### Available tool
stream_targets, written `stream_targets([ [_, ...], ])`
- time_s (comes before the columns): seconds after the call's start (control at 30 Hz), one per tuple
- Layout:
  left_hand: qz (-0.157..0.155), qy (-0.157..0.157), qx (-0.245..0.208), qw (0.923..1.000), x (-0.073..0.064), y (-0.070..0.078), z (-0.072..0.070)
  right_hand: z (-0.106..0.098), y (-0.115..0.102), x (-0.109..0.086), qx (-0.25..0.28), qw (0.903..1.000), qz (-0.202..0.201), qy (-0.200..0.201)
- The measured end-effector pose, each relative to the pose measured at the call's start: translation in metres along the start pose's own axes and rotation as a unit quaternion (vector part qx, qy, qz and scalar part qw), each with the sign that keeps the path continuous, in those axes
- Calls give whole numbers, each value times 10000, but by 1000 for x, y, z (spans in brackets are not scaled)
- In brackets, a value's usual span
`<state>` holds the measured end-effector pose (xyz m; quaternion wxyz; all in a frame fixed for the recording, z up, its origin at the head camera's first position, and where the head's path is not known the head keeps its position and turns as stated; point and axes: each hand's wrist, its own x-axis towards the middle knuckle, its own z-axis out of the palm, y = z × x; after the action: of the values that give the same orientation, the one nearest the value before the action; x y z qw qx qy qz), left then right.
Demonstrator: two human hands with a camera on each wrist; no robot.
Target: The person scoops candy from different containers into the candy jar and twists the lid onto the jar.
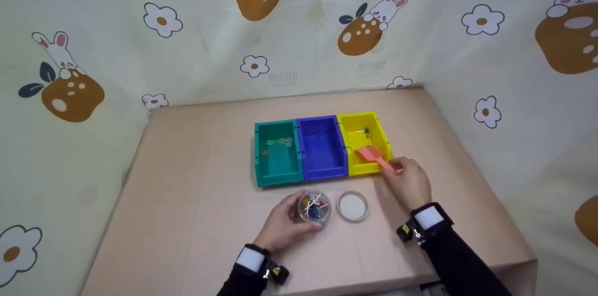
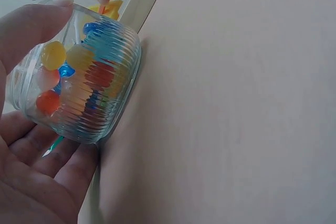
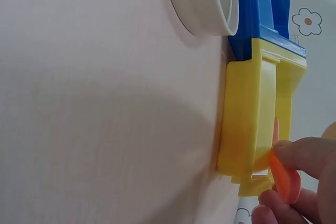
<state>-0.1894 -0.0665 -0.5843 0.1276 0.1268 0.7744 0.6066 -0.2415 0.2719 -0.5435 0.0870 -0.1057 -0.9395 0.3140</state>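
Observation:
In the head view my left hand (image 1: 285, 226) holds a clear ribbed jar (image 1: 314, 207), thumb on one side and fingers on the other. The left wrist view shows colourful beads and white sticks packed inside the jar (image 2: 89, 72). My right hand (image 1: 410, 183) pinches the handle of a small coral-pink scoop (image 1: 371, 153). The scoop's blade sits inside the yellow bin (image 1: 382, 135), near its front wall. A few small items, one with a dark green end, lie deeper in that bin. Up close, the right wrist view has the scoop handle (image 3: 286, 182) crossing the bin's front edge.
Joined to the yellow bin are a blue bin (image 1: 322, 156) with small blue pieces and a green bin (image 1: 279, 163) holding several pale pieces. A round lid (image 1: 353, 206) lies right of the jar. Patterned cloth walls (image 1: 201, 67) surround the beige-covered table (image 1: 187, 221).

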Motion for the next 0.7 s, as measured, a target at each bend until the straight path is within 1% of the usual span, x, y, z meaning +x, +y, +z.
stream_targets([
  [0.07, -1, 0, 26, 10000, 0, 0, 0, -1, 0, -2, -2, 10000, 23, 51],
  [0.23, -41, -10, 98, 9999, 1, 0, -1, -5, -9, -11, 103, 9991, -93, 404],
  [0.3, -69, -4, 134, 9999, 0, 0, -1, -7, -14, -16, 222, 9981, -236, 521],
  [0.43, -154, -9, 156, 9998, 0, 0, -2, -8, -22, -22, 500, 9953, -636, 538],
  [0.53, -157, -40, 110, 9998, 0, 0, -1, -6, -25, -26, 786, 9914, -977, 380],
  [0.63, -154, -63, 50, 9998, 0, 0, -1, -3, -26, -29, 1011, 9871, -1241, 64],
  [0.7, -116, -75, 12, 9999, 0, 0, -1, 1, -25, -32, 1058, 9847, -1369, -196],
])
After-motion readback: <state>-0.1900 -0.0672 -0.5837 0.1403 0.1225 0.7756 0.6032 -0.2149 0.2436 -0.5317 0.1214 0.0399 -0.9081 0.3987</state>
